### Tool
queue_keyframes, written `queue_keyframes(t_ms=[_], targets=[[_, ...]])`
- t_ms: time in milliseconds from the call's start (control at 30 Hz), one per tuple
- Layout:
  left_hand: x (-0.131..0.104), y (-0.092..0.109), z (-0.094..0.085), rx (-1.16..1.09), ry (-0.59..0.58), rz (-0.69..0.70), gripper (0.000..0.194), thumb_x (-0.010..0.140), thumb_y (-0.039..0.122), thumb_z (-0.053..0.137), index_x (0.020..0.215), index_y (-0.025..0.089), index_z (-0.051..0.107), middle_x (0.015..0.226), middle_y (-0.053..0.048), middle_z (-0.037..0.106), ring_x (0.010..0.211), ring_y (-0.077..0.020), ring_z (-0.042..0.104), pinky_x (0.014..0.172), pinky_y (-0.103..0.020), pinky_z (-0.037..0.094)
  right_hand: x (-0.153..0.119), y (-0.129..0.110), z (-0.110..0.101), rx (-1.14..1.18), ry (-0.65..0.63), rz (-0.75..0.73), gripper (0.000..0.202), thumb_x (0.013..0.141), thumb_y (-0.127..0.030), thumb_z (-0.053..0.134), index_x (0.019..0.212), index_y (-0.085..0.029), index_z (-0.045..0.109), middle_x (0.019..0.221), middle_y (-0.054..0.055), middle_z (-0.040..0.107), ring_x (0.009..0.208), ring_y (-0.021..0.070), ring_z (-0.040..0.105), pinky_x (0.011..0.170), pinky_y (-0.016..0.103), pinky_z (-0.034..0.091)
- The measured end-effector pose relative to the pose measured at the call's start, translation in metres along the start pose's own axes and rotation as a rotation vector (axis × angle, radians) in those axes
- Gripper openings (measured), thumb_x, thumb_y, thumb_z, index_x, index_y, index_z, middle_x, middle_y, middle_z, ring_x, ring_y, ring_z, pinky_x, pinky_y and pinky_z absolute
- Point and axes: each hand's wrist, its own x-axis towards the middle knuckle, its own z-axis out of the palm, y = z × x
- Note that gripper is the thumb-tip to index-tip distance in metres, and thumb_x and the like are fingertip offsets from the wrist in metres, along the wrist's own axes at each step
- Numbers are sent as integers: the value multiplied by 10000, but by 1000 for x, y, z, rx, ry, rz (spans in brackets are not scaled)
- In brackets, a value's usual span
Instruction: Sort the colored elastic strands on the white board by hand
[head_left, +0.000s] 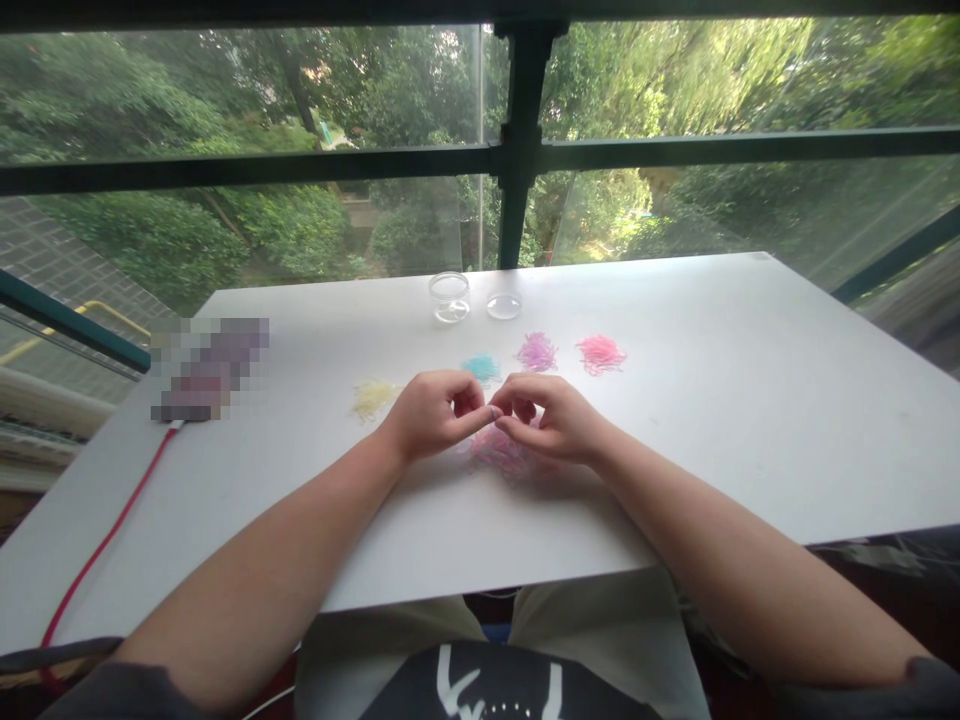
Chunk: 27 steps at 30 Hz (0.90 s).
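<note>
My left hand and my right hand meet at the fingertips over a loose pink and lilac heap of thin little loops or strands, perhaps small rubber bands. Both hands are closed in a pinch. Whatever lies between the fingertips is too small to make out. Beyond the hands lie sorted heaps of the same kind: a blue heap, a purple heap and a bright pink heap. To the left of my left hand is a pale yellow heap.
A clear round jar stands open at the table's far edge, with a clear lid beside it. At the left lies a blurred-out device on a red cable. The white table ends at windows.
</note>
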Motion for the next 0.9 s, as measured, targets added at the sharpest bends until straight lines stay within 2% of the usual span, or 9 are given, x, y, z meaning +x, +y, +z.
queue_keyframes(t_ms=[133,467,667,900], targets=[[0,0,0,7,3,-10,284,740,382,581,599,137,552,539,16,550,481,-60,429,485,-185,351,0,-1,0,16,10,-18,162,750,-165,522,895,-160,593,713,9,549,579,76,457,557,206,392],[0,0,0,23,30,-19,289,735,386,586,592,137,553,546,13,557,484,-61,433,484,-183,358,0,1,1,28,59,-13,71,760,-186,544,811,-161,585,667,0,527,570,77,459,540,204,392],[0,-2,1,21,37,-27,245,730,351,591,611,139,561,548,18,559,485,-58,437,486,-180,361,0,2,2,46,54,-66,205,765,-143,527,947,-193,610,767,18,579,577,74,472,550,208,406],[-1,-3,0,17,23,-25,284,738,386,578,601,138,563,554,12,570,484,-60,444,484,-182,362,0,4,1,40,80,-55,118,767,-188,562,869,-181,621,739,26,601,590,91,501,566,226,423]])
